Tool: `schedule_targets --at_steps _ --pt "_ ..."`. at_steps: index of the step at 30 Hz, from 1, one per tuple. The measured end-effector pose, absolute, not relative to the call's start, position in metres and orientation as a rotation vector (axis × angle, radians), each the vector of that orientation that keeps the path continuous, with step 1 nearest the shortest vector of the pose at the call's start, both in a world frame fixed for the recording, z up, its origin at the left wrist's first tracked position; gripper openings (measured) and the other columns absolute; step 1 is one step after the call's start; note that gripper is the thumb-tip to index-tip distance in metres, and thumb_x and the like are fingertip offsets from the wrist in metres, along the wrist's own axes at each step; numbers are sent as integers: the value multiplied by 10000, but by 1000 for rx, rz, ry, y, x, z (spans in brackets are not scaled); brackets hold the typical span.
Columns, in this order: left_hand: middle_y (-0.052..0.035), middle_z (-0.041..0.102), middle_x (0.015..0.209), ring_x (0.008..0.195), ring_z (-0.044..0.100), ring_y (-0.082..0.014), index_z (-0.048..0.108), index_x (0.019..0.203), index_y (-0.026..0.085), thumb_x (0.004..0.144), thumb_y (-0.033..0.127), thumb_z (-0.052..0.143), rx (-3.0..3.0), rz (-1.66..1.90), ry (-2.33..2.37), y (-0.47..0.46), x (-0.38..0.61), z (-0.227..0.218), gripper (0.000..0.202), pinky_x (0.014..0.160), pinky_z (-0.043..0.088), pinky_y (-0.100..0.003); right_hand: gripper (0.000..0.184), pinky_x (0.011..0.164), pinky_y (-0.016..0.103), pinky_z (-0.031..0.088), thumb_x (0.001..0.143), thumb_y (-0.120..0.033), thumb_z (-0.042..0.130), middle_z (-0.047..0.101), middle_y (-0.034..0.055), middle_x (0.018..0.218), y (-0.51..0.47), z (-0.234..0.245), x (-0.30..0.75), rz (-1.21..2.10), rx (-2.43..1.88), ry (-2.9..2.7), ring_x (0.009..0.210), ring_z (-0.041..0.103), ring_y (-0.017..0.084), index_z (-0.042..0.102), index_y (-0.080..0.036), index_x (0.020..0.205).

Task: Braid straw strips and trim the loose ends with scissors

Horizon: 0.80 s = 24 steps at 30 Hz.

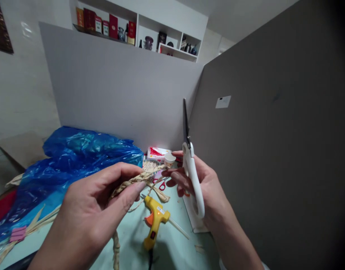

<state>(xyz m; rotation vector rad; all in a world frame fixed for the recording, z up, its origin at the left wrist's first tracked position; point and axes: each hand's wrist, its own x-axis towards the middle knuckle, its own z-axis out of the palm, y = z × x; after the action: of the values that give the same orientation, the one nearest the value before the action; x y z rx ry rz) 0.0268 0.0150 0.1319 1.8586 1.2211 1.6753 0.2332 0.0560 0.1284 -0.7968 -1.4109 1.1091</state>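
My left hand [90,213] pinches a braided straw rope [138,180] between thumb and fingers; the braid runs to the right and another stretch hangs down below my hand. My right hand [200,183] grips white-handled scissors [192,176] with the dark blades closed and pointing straight up, and its fingertips touch the braid's right end. Both hands are above a pale green table [172,247].
A yellow hot glue gun [154,221] lies on the table under my hands. A crumpled blue plastic bag [77,157] fills the left side. A small white cup [169,159], a red-white packet [158,152] and small red scissors [161,185] sit behind. Grey partition boards [273,131] stand close at back and right.
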Motion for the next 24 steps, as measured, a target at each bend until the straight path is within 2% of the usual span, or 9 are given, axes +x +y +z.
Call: schedule_targets --at_steps 3,6,9,12,16,19,21,24 --pt "69 717 673 550 640 -108 779 905 382 789 395 764 1852 1660 1280 15 28 124 118 462 463 -88 449 456 158 480 718 -277 872 752 3 776 56 129 231 1231 -721 -1345 647 720 140 673 -228 1117" --pt "67 652 631 549 594 -109 772 888 370 822 423 730 1867 1614 1321 14 30 121 95 423 414 -94 453 497 142 496 717 -259 877 758 12 825 55 131 228 1308 -645 -1188 713 742 136 659 -216 1112" --pt "73 628 637 587 562 -105 755 828 346 830 440 713 1847 1517 1344 11 35 122 103 473 408 -91 457 536 141 511 706 -233 887 752 5 830 53 132 227 1347 -572 -1040 742 743 128 647 -210 1093" --pt "74 593 643 614 517 -104 723 757 325 819 490 699 1752 1385 1369 7 40 125 177 531 401 -98 462 532 136 499 686 -205 902 743 -18 776 51 132 224 1357 -511 -965 686 717 102 633 -202 1061" --pt "40 499 607 602 431 -131 665 642 285 784 631 647 1649 1149 1341 8 40 126 374 491 359 -160 512 524 129 479 666 -173 913 732 -44 699 49 130 221 1347 -496 -938 608 675 75 599 -204 1070" --pt "34 472 569 569 409 -128 623 577 256 750 615 664 1585 1110 1303 11 40 125 400 468 339 -178 517 544 128 481 669 -152 908 728 -55 684 48 130 220 1317 -486 -976 591 653 61 582 -211 1066" --pt "37 487 557 545 426 -125 635 599 254 750 586 675 1557 1141 1300 12 43 123 366 449 354 -177 505 554 132 492 674 -146 905 725 -60 682 48 130 220 1291 -487 -996 579 639 56 582 -214 1056" --pt "35 628 675 627 577 -155 700 813 284 746 539 726 1571 1302 1319 13 48 116 266 507 468 -185 483 559 138 517 681 -152 904 720 -71 684 48 130 222 1253 -482 -1013 570 629 52 591 -215 1044"
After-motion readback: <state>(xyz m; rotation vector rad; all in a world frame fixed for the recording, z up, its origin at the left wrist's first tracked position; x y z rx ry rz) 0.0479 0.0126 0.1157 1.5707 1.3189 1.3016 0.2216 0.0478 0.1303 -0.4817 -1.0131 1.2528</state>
